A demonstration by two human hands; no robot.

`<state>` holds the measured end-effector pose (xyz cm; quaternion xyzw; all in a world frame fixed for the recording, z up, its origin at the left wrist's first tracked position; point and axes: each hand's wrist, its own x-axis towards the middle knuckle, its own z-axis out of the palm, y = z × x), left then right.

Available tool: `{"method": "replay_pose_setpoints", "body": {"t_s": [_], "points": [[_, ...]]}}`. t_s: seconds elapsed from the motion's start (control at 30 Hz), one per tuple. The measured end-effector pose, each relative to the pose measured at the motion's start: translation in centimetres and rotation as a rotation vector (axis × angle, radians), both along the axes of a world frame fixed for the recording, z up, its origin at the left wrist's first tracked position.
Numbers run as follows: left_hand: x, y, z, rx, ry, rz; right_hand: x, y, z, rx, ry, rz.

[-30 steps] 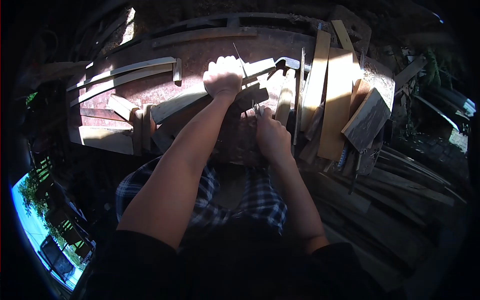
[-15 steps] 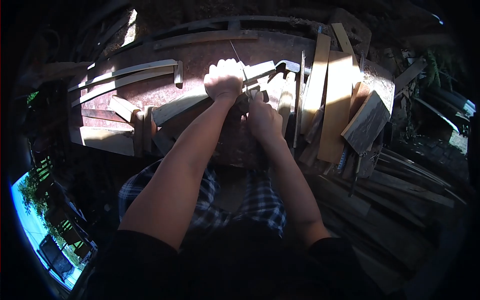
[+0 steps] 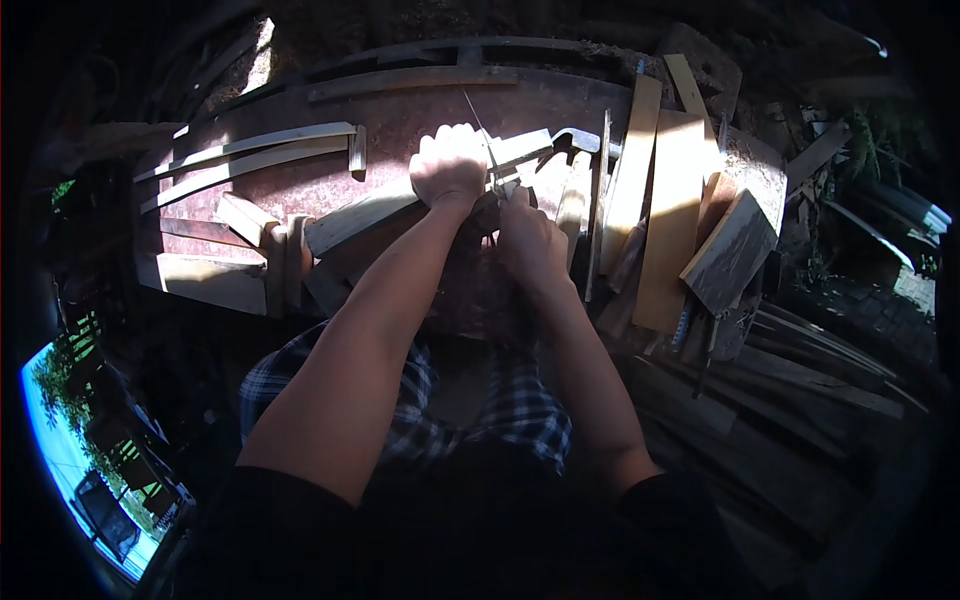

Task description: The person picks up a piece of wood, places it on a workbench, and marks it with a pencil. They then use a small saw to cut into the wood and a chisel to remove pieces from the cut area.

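My left hand is closed over a wooden plank, pressing it down on the workbench. The plank slants from the lower left up to the right, and its far end shows past my knuckles. My right hand, a little nearer to me, is closed round the handle end of a saw, with the handle hidden by the fingers. The thin saw blade, seen almost edge-on, runs up and away beside my left hand and crosses the plank.
The workbench carries two long thin strips and short blocks at the left. A dark curved metal tool lies beyond my right hand. Boards lean at the right, near a tilted offcut. More planks lie below right.
The whole view has shifted slightly. Both hands keep their grip in nearly the same places, and the saw blade still lies across the plank with little visible movement.
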<state>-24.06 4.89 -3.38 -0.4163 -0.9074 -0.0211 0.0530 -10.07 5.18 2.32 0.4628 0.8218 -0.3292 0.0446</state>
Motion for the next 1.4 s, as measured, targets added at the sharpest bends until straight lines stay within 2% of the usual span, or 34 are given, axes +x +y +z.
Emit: {"method": "replay_pose_setpoints", "body": {"t_s": [0.13, 0.2, 0.43, 0.6, 0.67, 0.7, 0.77, 0.87, 1.0, 1.07, 1.17, 1.27, 1.33, 1.4], "points": [[-0.3, -0.3, -0.4, 0.020, 0.004, 0.003, 4.6, -3.0, 4.3, -0.099, -0.145, 0.030], [-0.3, -0.3, -0.5, 0.086, 0.054, -0.030, 6.1, -4.2, 5.9, -0.186, -0.255, -0.037], [0.0, -0.3, 0.0, 0.076, 0.054, -0.042, -0.1, -0.1, 1.4, -0.053, -0.035, -0.003], [-0.2, -0.2, -0.7, 0.066, 0.044, -0.010, 4.6, -3.4, 5.1, -0.140, -0.191, 0.000], [-0.3, -0.3, -0.9, 0.090, 0.073, -0.037, 5.6, -3.8, 6.4, -0.238, -0.246, -0.089], [-0.2, -0.3, -0.9, 0.101, 0.069, -0.051, 5.3, -3.5, 5.9, -0.229, -0.247, -0.105], [-0.1, -0.1, -0.7, 0.057, 0.045, -0.038, 3.2, -2.0, 3.6, -0.072, -0.152, 0.014], [0.0, -0.2, -0.4, 0.077, 0.053, -0.025, 0.1, -0.2, -0.2, 0.001, -0.027, 0.005], [0.0, 0.0, -0.4, 0.049, 0.031, -0.019, 3.6, -2.0, 4.1, -0.055, -0.106, 0.029], [-0.2, -0.2, -0.4, 0.033, 0.039, 0.001, 5.7, -3.7, 6.0, -0.166, -0.245, -0.035], [0.1, 0.0, 0.0, 0.023, 0.029, -0.031, 4.5, -3.3, 5.2, -0.115, -0.216, -0.003], [0.1, -0.1, 0.5, 0.002, -0.006, -0.028, 0.5, -0.1, 0.6, -0.033, -0.070, -0.002], [-0.2, -0.2, 0.0, 0.023, 0.025, -0.019, -0.3, -0.2, 0.8, 0.004, 0.007, -0.002], [0.3, 0.3, -0.5, 0.060, 0.035, 0.001, 2.0, -1.2, 2.2, -0.001, -0.078, 0.030]]}}
